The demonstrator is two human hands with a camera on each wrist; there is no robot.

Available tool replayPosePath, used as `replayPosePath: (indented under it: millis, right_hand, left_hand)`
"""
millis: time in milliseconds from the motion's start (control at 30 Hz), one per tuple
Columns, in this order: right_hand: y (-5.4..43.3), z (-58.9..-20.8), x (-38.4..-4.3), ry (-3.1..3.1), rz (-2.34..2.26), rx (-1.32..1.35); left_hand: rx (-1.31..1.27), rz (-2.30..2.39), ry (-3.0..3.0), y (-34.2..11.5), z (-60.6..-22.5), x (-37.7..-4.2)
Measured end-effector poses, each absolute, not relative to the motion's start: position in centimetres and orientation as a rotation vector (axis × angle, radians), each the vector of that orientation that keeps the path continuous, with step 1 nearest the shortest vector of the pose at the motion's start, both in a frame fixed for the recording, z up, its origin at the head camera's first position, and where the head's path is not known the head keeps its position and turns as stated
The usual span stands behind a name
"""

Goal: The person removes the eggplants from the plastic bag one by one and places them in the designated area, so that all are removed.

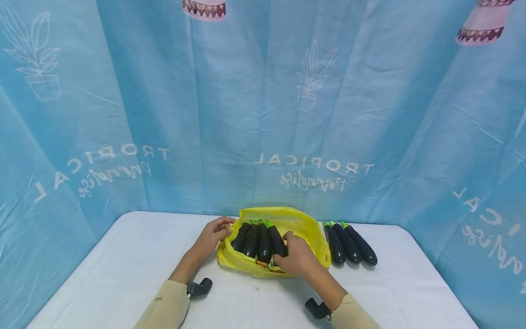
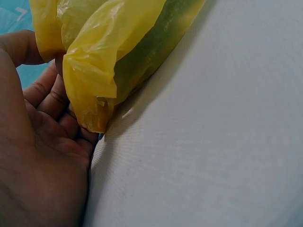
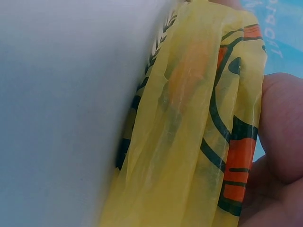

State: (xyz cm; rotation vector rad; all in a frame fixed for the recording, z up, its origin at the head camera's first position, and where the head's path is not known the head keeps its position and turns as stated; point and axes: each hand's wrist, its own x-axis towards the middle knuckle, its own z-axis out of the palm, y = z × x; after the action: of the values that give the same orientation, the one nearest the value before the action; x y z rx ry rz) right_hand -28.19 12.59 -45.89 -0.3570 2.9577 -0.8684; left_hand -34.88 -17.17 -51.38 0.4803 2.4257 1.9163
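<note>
A yellow plastic bag (image 1: 310, 230) lies with its mouth spread on the table, and several dark eggplants (image 1: 251, 242) sit side by side inside it, green stem ends toward the back. My left hand (image 1: 213, 236) pinches the bag's left edge; in the left wrist view, the thumb and fingers of that hand (image 2: 42, 123) hold the thin plastic (image 2: 113, 42). My right hand (image 1: 300, 256) reaches into the bag and grips the rightmost eggplant (image 1: 277, 240) there. From the right wrist, the printed bag side (image 3: 189, 123) hides most of the right hand (image 3: 284, 127).
Three more eggplants (image 1: 349, 244) lie in a row to the right of the bag. Under everything is a white-covered table (image 1: 135, 256). A blue printed curtain (image 1: 230, 114) hangs behind and at both sides.
</note>
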Motion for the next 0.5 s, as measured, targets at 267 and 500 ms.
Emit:
replayPosePath:
  millis: [267,500]
  right_hand:
    - [12.78,-45.58,-28.32,2.941,-0.880,-0.338]
    - [12.99,-45.42,-28.38,2.933,-0.885,-0.333]
  left_hand:
    - [0.483,1.904,2.441,-17.15,-51.30,-35.03]
    - [0.442,1.892,2.468,-17.02,-51.42,-34.92]
